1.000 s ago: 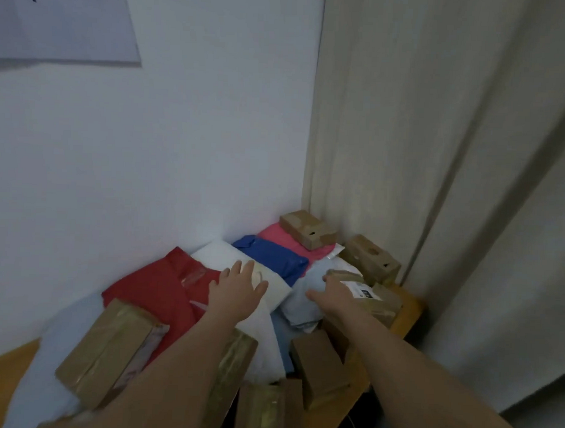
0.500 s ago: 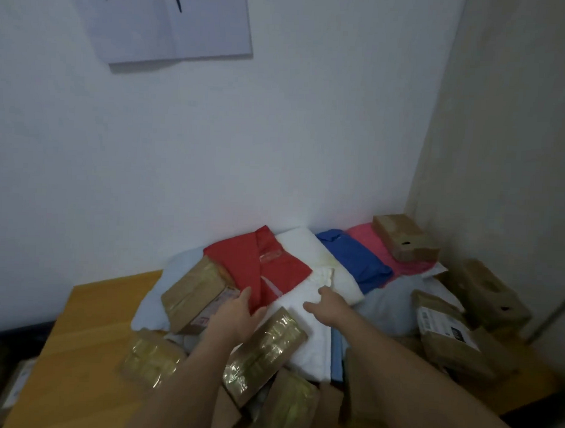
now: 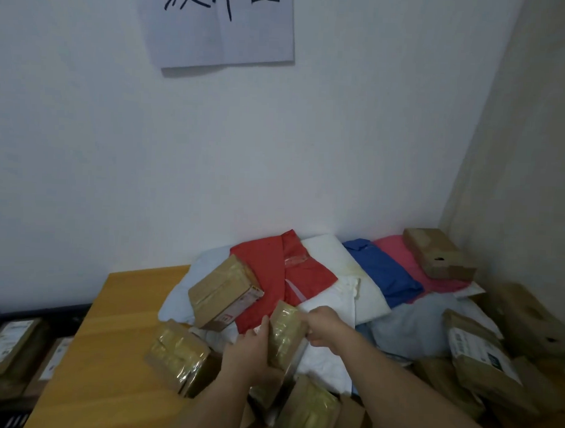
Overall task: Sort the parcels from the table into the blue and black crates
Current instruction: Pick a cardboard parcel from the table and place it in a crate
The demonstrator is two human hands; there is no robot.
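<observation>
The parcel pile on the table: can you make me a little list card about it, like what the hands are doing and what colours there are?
left hand: holds the left side of a shiny taped brown parcel
right hand: pinches the same parcel's right edge
parcel's pose: tilted up off the pile
soft bags behind: red bag, white bag, blue bag, pink bag
box on the pink bag: brown carton
table: wooden, bare at the left
crate: dark, left of the table, boxes already inside
wall: paper sign with dark writing

Parcels (image 3: pixel 320 279) heaped on table (image 3: pixel 117 320) — crate (image 3: pixel 10 348) left
</observation>
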